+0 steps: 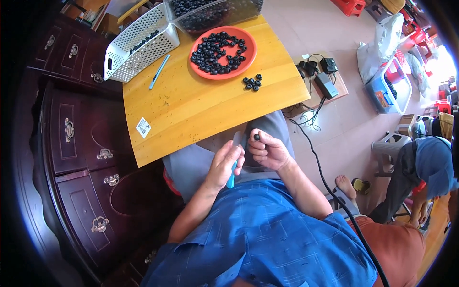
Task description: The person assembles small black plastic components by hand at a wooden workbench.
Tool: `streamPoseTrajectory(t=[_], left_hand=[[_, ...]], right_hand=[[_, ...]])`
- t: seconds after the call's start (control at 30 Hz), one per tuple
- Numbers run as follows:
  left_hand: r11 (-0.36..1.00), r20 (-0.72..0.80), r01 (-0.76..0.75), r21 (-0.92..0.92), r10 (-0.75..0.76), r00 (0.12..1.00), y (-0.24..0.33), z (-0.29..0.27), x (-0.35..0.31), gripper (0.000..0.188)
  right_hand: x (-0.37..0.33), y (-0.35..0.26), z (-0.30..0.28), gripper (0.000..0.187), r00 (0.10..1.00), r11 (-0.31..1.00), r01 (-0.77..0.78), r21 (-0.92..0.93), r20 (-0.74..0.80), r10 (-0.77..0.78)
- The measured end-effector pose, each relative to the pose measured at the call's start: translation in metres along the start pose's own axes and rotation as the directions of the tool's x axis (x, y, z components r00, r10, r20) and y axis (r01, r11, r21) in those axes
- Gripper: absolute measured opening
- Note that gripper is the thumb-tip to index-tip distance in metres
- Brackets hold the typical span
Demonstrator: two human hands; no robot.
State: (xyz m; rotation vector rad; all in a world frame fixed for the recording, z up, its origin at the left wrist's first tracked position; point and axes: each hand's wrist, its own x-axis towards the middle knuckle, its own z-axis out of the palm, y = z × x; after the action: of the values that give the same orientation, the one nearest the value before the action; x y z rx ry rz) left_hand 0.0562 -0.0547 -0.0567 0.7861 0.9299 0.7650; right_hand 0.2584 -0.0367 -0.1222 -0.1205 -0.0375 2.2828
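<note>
Above our lap (190, 161), near the close edge of the desk (205, 107), our right hand (268, 152) pinches one small black bead (256, 137); we judge it light, hard and perhaps slippery, best gripped by its sides. Our left hand (224, 165) wraps around a teal-handled knife (233, 179), blade pointing away from us, both forearms angled inward.

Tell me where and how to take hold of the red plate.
Grip the red plate by its left and right rims, coming from the near side. It is round, shallow and loaded with loose black beads, so a level, two-handed hold seems safest. The clear bin crowds its far edge, while the wooden tabletop extends in front of it.
</note>
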Motion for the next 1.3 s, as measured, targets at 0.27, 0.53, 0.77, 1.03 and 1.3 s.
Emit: streamPoseTrajectory(t=[0.27,0.53,0.77,1.03,1.3], left_hand=[[0.746,-0.073,-0.234,0.624,0.353,0.933,0.021,0.001,0.008,0.017],[0.304,0.168,-0.35,0.886,0.494,0.853,0.048,0.015,0.011,0.036],[0.135,0.243,-0.363,0.922,0.529,0.813,0.047,0.008,0.017,0.042],[0.204,0.228,-0.367,0.908,0.496,0.838,0.04,0.003,0.021,0.041],[0.245,0.173,-0.276,0.929,0.373,0.912,0.036,0.001,0.028,0.045]], right_hand=[[-0.003,-0.004,0.008,0.025,0.999,0.993,0.036,-0.113,0.043,-0.032],[0.003,0.004,0.026,0.024,0.988,0.982,0.06,-0.182,-0.126,-0.084],[0.006,0.01,0.017,0.022,0.999,0.985,0.034,-0.172,-0.035,-0.041],[0.004,0.016,0.016,0.012,0.989,0.992,0.038,-0.123,-0.137,-0.055],[0.004,0.019,0.016,0.011,0.97,0.983,0.084,-0.163,-0.212,-0.118]])
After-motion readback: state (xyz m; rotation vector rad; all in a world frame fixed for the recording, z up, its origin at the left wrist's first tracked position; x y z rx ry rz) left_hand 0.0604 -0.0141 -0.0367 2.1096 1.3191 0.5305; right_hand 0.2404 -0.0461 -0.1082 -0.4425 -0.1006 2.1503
